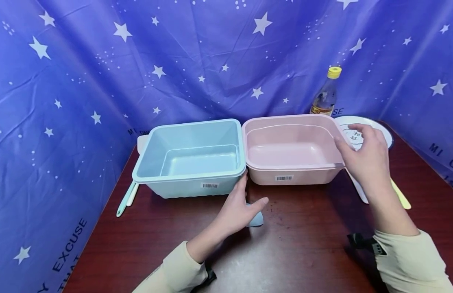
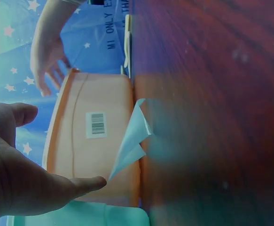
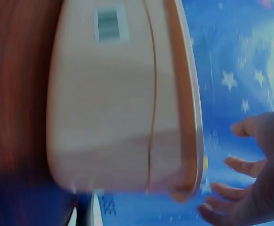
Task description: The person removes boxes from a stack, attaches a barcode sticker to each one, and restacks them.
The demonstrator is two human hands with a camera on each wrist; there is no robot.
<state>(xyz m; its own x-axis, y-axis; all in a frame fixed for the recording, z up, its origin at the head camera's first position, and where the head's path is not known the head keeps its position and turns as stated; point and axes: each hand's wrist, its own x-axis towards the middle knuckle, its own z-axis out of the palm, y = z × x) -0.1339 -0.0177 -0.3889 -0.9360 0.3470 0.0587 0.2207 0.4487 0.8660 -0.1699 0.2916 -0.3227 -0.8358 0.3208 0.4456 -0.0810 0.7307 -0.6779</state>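
Note:
A light blue plastic basin (image 1: 190, 188) and a pink plastic basin (image 1: 303, 177) stand side by side, rims close together. My left hand (image 1: 236, 209) is at the blue basin's front right corner, thumb held out and fingers extended. Beside that hand a thin light blue piece (image 1: 256, 220) lies on the table; the left wrist view shows it as a folded, pointed sheet (image 2: 133, 136) against the pink basin. Over the pink basin's right rim hovers my right hand (image 1: 369, 158), its fingers spread and loosely bent, holding nothing. Its fingers (image 3: 240, 165) show apart from the rim in the right wrist view.
Right of the pink basin lies a white plate (image 1: 382, 132) with dark markings. A yellow-capped bottle (image 1: 324, 97) stands behind. Handles, one yellow (image 1: 401, 195), stick out at right; a light blue handle (image 1: 126, 199) lies at left. A starry blue curtain (image 1: 197, 61) surrounds the table.

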